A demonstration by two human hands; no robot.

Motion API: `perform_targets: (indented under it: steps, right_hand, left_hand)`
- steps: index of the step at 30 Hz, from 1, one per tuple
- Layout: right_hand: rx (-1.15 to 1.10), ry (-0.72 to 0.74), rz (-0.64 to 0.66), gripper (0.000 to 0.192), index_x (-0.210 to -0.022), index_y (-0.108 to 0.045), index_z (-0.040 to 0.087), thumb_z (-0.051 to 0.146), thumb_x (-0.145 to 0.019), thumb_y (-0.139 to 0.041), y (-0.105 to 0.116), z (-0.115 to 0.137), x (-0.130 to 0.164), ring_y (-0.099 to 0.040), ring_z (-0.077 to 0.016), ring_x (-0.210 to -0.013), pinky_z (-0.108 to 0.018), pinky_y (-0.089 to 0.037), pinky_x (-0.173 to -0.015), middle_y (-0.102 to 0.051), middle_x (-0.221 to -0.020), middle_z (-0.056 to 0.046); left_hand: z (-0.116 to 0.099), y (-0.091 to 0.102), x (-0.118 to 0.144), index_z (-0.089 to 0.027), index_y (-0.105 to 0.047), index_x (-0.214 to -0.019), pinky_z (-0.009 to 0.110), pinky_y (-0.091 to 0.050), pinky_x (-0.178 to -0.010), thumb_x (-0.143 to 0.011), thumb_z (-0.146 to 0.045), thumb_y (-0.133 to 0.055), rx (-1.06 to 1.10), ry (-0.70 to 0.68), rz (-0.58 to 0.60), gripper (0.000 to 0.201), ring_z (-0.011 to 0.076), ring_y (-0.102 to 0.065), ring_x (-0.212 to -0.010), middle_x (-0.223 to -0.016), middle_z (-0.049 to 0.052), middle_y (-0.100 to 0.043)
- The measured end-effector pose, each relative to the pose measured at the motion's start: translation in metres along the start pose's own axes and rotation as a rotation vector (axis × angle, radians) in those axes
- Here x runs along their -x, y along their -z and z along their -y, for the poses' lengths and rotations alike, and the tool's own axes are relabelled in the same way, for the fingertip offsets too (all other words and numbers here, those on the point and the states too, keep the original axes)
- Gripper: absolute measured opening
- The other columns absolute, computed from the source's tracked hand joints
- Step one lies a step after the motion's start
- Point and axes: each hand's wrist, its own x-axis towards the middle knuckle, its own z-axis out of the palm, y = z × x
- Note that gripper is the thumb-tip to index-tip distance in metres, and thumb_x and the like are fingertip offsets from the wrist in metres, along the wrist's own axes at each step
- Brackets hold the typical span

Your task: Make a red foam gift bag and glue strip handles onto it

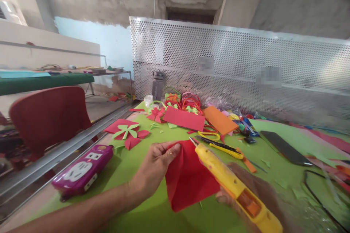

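My left hand [154, 165] pinches the upper edge of a folded red paper piece [186, 182] and holds it up over the green table cover [131, 167]. My right hand [251, 189] grips a yellow glue gun [232, 185] with an orange trigger. Its metal nozzle points up and left and touches the top edge of the red paper near my left fingertips.
A purple power strip [83, 169] lies at the left table edge. Red and green paper flowers [128, 133], red [183, 118] and orange [220, 120] sheets, yellow scissors [218, 142] and a black slab [286, 147] lie beyond. A perforated metal screen [246, 65] backs the table; a red chair [49, 116] stands left.
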Motion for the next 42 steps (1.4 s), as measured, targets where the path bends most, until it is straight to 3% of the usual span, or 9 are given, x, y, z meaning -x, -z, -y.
perform_targets:
  steps: [3,12,25,33,42]
  right_hand:
    - [-0.048,-0.003,0.045,0.004,-0.064,-0.053,0.038,0.036,-0.064,-0.056,-0.008,-0.003,0.006,-0.053,-0.0182,-0.040,-0.027,-0.041,-0.040,-0.055,-0.051,0.009]
    - [-0.029,0.075,-0.005,0.017,-0.066,-0.048,0.037,0.021,-0.063,-0.054,-0.012,0.004,0.008,-0.051,-0.0184,-0.039,-0.027,-0.037,-0.041,-0.052,-0.052,0.009]
    - [0.092,0.243,-0.025,0.015,-0.069,-0.041,0.031,0.018,-0.066,-0.047,-0.012,-0.005,0.008,-0.051,-0.0160,-0.039,-0.025,-0.034,-0.041,-0.051,-0.052,0.008]
    - [0.189,0.379,-0.062,0.013,-0.069,-0.036,0.028,0.016,-0.068,-0.042,-0.012,-0.006,0.007,-0.046,-0.0129,-0.035,-0.023,-0.028,-0.038,-0.046,-0.050,0.009]
    - [0.221,0.360,0.016,0.011,-0.064,-0.036,0.027,0.022,-0.071,-0.043,-0.011,-0.016,0.009,-0.049,-0.0136,-0.035,-0.025,-0.027,-0.038,-0.047,-0.049,0.007]
  left_hand:
    - [0.001,0.001,0.000,-0.015,-0.060,-0.069,0.024,-0.042,-0.054,-0.077,-0.053,-0.057,0.062,-0.003,0.017,0.040,0.0112,-0.051,-0.050,-0.058,0.001,-0.059]
    - [0.003,0.001,0.000,-0.014,-0.061,-0.071,0.024,-0.043,-0.056,-0.080,-0.044,-0.059,0.119,-0.006,0.058,0.031,0.0101,-0.050,-0.051,-0.059,0.000,-0.058]
    - [0.003,0.001,0.001,-0.015,-0.065,-0.077,0.021,-0.042,-0.057,-0.082,-0.044,-0.056,0.138,-0.038,0.129,0.031,0.0095,-0.051,-0.054,-0.061,0.000,-0.061]
    - [0.003,0.001,-0.001,-0.012,-0.065,-0.075,0.020,-0.040,-0.053,-0.082,-0.042,-0.057,0.092,-0.037,0.083,0.031,0.0112,-0.055,-0.054,-0.060,0.002,-0.062]
    - [0.006,0.003,0.000,-0.013,-0.062,-0.071,0.021,-0.041,-0.055,-0.082,-0.040,-0.057,0.076,-0.026,0.109,0.030,0.0123,-0.057,-0.057,-0.062,0.002,-0.062]
